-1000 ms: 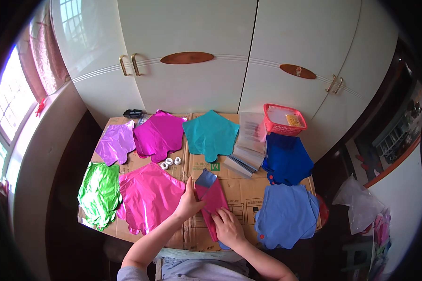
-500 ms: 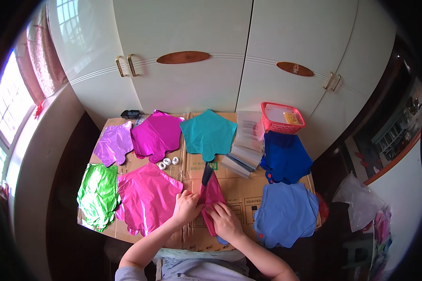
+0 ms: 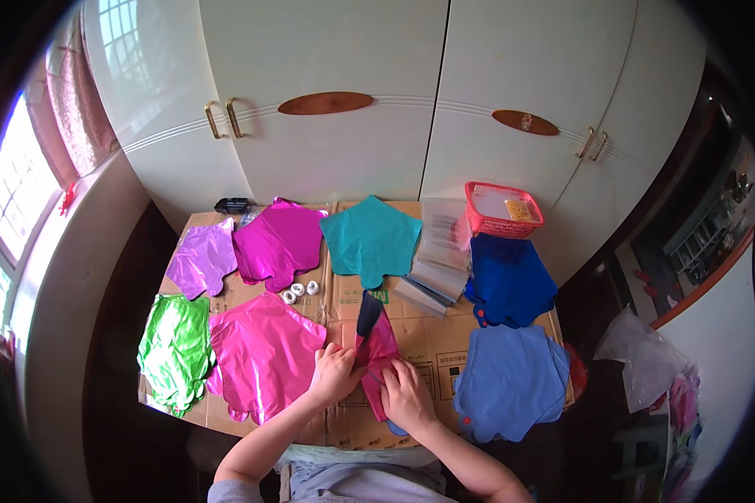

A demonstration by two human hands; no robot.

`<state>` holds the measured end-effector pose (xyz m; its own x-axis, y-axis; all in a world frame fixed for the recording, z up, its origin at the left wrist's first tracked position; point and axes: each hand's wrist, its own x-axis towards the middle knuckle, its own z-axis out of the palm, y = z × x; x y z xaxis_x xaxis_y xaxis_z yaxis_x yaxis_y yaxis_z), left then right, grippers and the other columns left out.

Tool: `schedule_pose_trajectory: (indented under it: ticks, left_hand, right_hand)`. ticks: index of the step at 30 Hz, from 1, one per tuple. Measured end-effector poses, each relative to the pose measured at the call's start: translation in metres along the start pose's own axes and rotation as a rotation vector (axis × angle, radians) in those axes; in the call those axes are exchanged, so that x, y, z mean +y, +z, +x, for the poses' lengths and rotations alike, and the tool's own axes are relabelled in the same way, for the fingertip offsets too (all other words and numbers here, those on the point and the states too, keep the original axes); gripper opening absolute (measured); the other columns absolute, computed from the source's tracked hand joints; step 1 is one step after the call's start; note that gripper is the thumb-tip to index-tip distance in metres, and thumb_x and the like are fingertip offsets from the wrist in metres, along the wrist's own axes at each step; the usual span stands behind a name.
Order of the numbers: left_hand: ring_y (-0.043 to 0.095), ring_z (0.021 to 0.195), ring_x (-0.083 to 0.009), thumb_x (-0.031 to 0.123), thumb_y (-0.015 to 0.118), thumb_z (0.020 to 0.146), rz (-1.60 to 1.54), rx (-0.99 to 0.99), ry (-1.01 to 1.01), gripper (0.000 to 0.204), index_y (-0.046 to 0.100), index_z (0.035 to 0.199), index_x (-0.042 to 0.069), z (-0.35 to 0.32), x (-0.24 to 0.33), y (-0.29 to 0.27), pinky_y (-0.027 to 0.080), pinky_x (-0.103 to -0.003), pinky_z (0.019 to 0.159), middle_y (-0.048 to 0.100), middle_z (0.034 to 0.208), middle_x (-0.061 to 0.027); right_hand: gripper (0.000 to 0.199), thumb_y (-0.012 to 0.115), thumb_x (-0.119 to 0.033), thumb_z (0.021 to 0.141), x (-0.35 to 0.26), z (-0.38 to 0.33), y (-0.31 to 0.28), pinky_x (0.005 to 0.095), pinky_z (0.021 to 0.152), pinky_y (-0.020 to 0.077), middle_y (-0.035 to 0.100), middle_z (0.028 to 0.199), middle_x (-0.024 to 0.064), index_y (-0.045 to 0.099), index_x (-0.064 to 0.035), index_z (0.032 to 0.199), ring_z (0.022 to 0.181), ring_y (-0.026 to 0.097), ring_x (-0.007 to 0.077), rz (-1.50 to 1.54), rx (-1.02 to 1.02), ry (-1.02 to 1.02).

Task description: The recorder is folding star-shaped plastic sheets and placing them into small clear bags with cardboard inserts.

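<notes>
A narrow folded bundle of pink foil balloon (image 3: 381,339) with a dark end lies at the middle of the cardboard, in front of me. My left hand (image 3: 335,371) pinches its left edge with bent fingers. On its right side, my right hand (image 3: 406,394) grips the foil with curled fingers, partly hiding it. A bit of blue foil shows under the near end. Left of my hands lies a large pink star-shaped foil balloon (image 3: 264,356). Beyond the bundle is a flat teal one (image 3: 371,239).
Around them are green (image 3: 174,348), lilac (image 3: 201,258), magenta (image 3: 278,239), dark blue (image 3: 512,277) and light blue (image 3: 516,377) foil balloons. White rings (image 3: 300,291), clear plastic sleeves (image 3: 441,243) and a red basket (image 3: 503,211) stand farther back. Cabinet doors (image 3: 327,159) rise behind.
My right hand has shifted slightly up along the bundle, its fingers more bent. The bundle's upper part has opened a little; my left hand stays nearly in place.
</notes>
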<state>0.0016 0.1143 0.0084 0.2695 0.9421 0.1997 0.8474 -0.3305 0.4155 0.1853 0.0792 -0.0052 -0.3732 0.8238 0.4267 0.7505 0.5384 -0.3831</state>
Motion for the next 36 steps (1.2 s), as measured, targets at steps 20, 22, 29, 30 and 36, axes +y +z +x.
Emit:
schedule_pose_trajectory:
  ticks: [20,22,29,30,36]
  left_hand:
    - [0.063,0.097,-0.0184,0.006,0.059,0.073,-0.084,0.115,0.354,0.036,0.064,0.108,0.009,-0.009,0.007,-0.004,0.044,-0.033,0.083,0.068,0.104,-0.0067]
    - [0.062,0.104,-0.0179,0.006,0.057,0.074,-0.051,0.08,0.369,0.039,0.064,0.112,0.009,-0.011,0.004,-0.001,0.044,-0.032,0.087,0.067,0.11,-0.0073]
    - [0.052,0.123,-0.0171,0.011,0.055,0.08,0.057,-0.046,0.505,0.041,0.061,0.12,0.009,-0.014,-0.006,-0.004,0.038,-0.036,0.102,0.062,0.122,-0.0071]
    - [0.051,0.124,-0.0171,0.011,0.054,0.08,0.081,-0.068,0.505,0.042,0.06,0.121,0.009,-0.014,-0.006,-0.005,0.036,-0.037,0.103,0.061,0.124,-0.0069]
    - [0.043,0.131,-0.0186,0.014,0.052,0.084,0.189,-0.16,0.518,0.046,0.054,0.129,0.008,-0.019,-0.006,-0.012,0.03,-0.042,0.109,0.056,0.132,-0.0065]
  right_hand:
    - [0.031,0.059,-0.02,0.08,0.0,-0.003,-0.001,0.045,0.089,0.0425,0.056,0.11,0.0192,0.058,-0.0037,0.106,0.11,0.052,0.035,-0.165,0.026,0.031]
    - [0.036,0.064,-0.023,0.077,0.008,-0.006,0.01,0.045,0.089,0.043,0.057,0.109,0.0187,0.058,-0.0032,0.106,0.108,0.053,0.0354,-0.077,-0.018,0.053]
    - [0.072,0.079,-0.034,0.061,0.024,-0.022,0.018,0.0434,0.093,0.0425,0.053,0.123,0.019,0.053,-0.0036,0.121,0.11,0.053,0.0344,0.374,-0.035,0.246]
    - [0.076,0.08,-0.035,0.061,0.024,-0.025,0.018,0.043,0.094,0.042,0.051,0.126,0.0191,0.052,-0.0041,0.124,0.111,0.053,0.0341,0.323,-0.005,0.216]
    - [0.075,0.077,-0.031,0.066,0.015,-0.017,-0.019,0.0419,0.101,0.0383,0.044,0.136,0.0195,0.047,-0.0051,0.13,0.118,0.048,0.0336,0.132,-0.094,0.079]
